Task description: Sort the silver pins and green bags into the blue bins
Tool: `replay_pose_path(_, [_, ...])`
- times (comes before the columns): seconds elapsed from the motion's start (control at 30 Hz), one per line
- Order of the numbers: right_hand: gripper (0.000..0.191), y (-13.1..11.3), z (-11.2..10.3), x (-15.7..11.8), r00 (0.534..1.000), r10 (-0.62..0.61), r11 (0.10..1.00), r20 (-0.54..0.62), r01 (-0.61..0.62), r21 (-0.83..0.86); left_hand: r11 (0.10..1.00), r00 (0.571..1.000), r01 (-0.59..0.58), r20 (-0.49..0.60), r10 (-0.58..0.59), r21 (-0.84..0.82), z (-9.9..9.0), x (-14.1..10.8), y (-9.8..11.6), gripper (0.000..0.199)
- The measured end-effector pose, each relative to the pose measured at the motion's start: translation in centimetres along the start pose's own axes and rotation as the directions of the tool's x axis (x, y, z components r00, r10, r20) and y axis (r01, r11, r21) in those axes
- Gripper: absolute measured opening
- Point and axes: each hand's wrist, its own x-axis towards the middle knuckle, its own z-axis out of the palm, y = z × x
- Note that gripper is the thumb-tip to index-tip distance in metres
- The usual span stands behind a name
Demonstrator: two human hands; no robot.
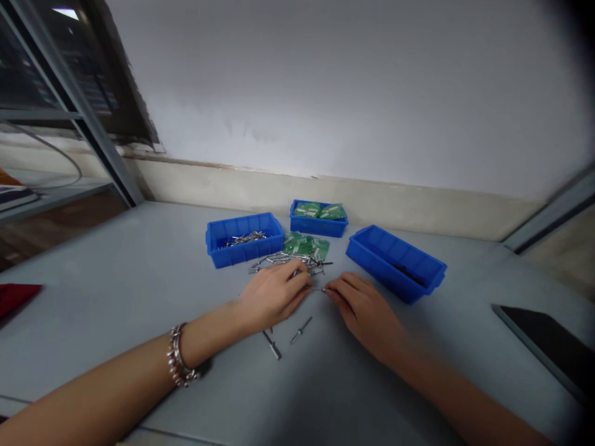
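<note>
A thin metal blind rivet (318, 289) lies level between my two hands, just above the grey table. My left hand (274, 288) is closed, its fingertips at the rivet's left end and partly hidden by the back of the hand. My right hand (365, 310) pinches the other end between thumb and fingers. Behind my left hand is a loose pile of similar rivets (264, 261), partly covered by it. Nearer to me lie two separate rivets, a larger one (272, 345) and a smaller one (301, 330).
A blue bin (244, 250) holding rivets stands at the left. Green packets (316, 246) lie before a back bin (320, 228) with more packets. The right bin (395, 263) holds small dark pieces. A dark flat device (548, 347) lies far right, red cloth (16, 297) far left.
</note>
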Motion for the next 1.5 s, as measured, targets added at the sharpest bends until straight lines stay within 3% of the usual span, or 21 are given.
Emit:
replay_pose_path(0.33, [0.017,-0.20,-0.29,-0.11,1.000,0.026,0.999,0.013,-0.027,0.047,0.999,0.999,0.034,-0.018,-0.034,-0.024,0.00,-0.11,0.09,0.021])
replay_pose_path(0.57, [0.021,-0.35,-0.50,-0.04,1.000,-0.004,0.998,-0.022,0.005,0.061,0.997,0.997,0.076,0.037,-0.074,-0.031,-0.04,-0.08,0.16,0.022])
replay_pose_path(1.0, [0.023,-0.44,-0.40,-0.04,1.000,-0.011,0.998,-0.023,0.012,0.067,0.999,1.000,0.017,-0.011,-0.018,-0.049,-0.06,-0.08,0.13,0.021])
replay_pose_path(1.2, [0.015,-0.43,-0.41,-0.16,0.999,0.023,0.996,-0.026,-0.021,0.090,0.998,1.000,0.028,-0.008,-0.029,-0.056,-0.02,-0.17,0.16,0.022])
replay_pose_path(1.5, [0.017,-0.48,-0.61,-0.21,0.999,-0.007,0.996,-0.053,0.012,0.092,0.997,0.999,0.038,0.012,-0.037,-0.069,-0.04,-0.03,0.17,0.024])
